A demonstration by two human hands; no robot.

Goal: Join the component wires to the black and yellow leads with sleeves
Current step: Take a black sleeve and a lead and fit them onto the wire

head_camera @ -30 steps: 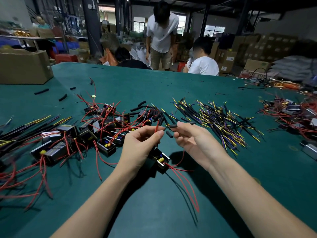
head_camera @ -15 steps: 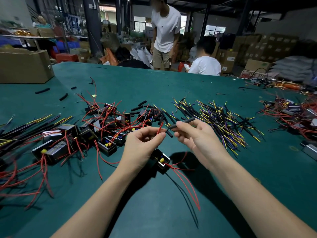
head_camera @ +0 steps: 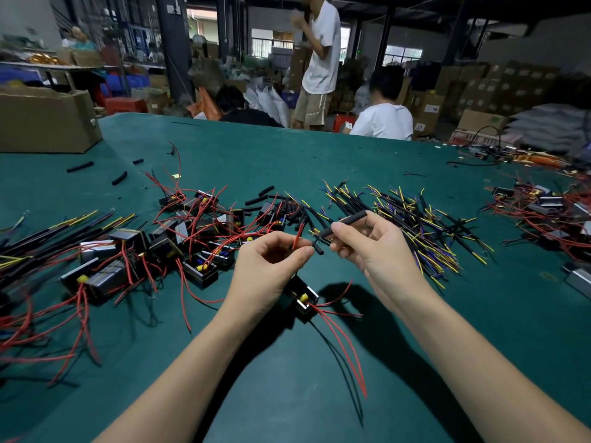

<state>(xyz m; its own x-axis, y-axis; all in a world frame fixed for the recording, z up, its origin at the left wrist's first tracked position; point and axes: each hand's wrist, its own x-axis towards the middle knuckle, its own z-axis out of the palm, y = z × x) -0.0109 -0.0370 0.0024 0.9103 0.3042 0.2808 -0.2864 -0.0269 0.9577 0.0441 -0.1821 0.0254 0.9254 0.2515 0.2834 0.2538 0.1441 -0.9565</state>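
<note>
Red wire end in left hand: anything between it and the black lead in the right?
Nothing visible. The left hand pinches the red wire, the right hand holds the black lead, and only open air and a short black sleeve at the left fingertips lie between them.

A green-covered table (head_camera: 319, 161) is stretching toward a dim warehouse. A cardboard box (head_camera: 44, 119) is sitting on its far-left corner. Dark pillars (head_camera: 174, 43) are standing beyond it, daylight is coming through far windows (head_camera: 401, 54), and stacked cartons (head_camera: 499, 87) are lining the right.
</note>
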